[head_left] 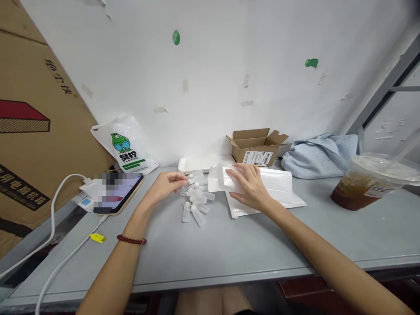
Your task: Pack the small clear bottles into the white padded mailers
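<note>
Small bottles (198, 199), cloudy white plastic with thin nozzles, lie in a loose bunch on the grey desk (229, 258), right around the middle of the frame. Over at the far left stands a big cardboard box (62, 131), printed with dark lettering and a red picture. Near it, left of centre, a phone (126, 197) lies face up (part of it is blurred out), with a white cable (74, 253) running down to the lower left. Behind the phone, a white plastic bag (126, 146) with a green cartoon leans against the wall (210, 96). Next comes the left hand (166, 184), a dark red bracelet (131, 240) below its wrist; thumb and forefinger are nearly together at the bunch's upper left edge, though I can't tell whether they pinch a bottle. Just right of the bottles, the right hand (250, 186) is half open, fingers arched over a white envelope (277, 181) and thumb along its near side, gripping it; the open end faces the bottles. Another envelope (243, 210) lies beneath. Behind them sits an open small carton (257, 153), then a pale blue cloth bag (320, 157), and at the far right a cup (362, 186) of brown drink with a straw.
</note>
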`<control>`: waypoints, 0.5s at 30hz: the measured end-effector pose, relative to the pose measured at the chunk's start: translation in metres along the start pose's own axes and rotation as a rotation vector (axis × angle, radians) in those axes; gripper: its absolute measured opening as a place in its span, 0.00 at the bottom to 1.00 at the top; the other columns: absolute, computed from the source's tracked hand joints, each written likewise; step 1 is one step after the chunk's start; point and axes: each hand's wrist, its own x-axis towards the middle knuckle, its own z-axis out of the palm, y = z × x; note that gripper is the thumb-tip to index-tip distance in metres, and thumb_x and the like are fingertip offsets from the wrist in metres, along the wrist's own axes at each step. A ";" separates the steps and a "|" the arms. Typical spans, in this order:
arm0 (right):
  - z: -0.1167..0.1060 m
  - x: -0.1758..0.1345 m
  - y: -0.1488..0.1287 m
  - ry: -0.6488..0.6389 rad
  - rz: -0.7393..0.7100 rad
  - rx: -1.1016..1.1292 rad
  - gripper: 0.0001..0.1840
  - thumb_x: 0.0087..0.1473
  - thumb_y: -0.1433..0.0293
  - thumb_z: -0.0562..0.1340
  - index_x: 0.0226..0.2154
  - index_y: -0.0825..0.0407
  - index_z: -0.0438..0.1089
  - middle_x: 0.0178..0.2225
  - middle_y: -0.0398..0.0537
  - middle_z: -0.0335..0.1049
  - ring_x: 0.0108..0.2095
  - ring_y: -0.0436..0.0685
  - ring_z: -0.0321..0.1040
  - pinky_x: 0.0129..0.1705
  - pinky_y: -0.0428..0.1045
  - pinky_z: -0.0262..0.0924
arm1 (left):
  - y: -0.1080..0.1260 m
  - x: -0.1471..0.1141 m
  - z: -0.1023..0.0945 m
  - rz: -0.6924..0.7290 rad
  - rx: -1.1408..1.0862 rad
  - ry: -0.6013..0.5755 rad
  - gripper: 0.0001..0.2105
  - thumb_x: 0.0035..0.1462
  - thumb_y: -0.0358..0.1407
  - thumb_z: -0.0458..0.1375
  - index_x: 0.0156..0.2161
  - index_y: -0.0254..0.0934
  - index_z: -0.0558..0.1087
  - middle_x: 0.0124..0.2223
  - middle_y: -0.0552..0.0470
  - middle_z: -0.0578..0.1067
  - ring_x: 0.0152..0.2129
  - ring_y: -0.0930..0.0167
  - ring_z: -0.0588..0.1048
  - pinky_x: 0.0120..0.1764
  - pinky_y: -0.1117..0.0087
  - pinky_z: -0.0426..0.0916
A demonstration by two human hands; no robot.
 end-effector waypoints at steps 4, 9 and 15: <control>0.004 -0.001 0.007 0.012 0.043 0.072 0.22 0.51 0.70 0.58 0.51 0.50 0.59 0.47 0.57 0.60 0.47 0.64 0.58 0.48 0.59 0.52 | -0.014 0.004 -0.013 -0.067 0.185 -0.166 0.15 0.35 0.40 0.65 0.32 0.35 0.76 0.35 0.48 0.76 0.28 0.69 0.71 0.26 0.71 0.66; 0.006 -0.002 0.007 -0.075 0.082 0.077 0.25 0.51 0.68 0.59 0.52 0.51 0.58 0.49 0.59 0.59 0.49 0.66 0.56 0.50 0.61 0.51 | -0.024 0.006 -0.008 -0.040 0.258 -0.220 0.09 0.40 0.40 0.62 0.26 0.36 0.76 0.27 0.50 0.74 0.24 0.70 0.69 0.27 0.70 0.64; 0.006 -0.002 0.005 -0.153 0.080 0.089 0.27 0.49 0.68 0.60 0.53 0.51 0.57 0.50 0.59 0.58 0.51 0.67 0.55 0.50 0.62 0.50 | -0.008 -0.002 -0.011 -0.001 -0.007 -0.115 0.10 0.44 0.42 0.62 0.27 0.36 0.75 0.25 0.53 0.73 0.23 0.72 0.71 0.31 0.70 0.66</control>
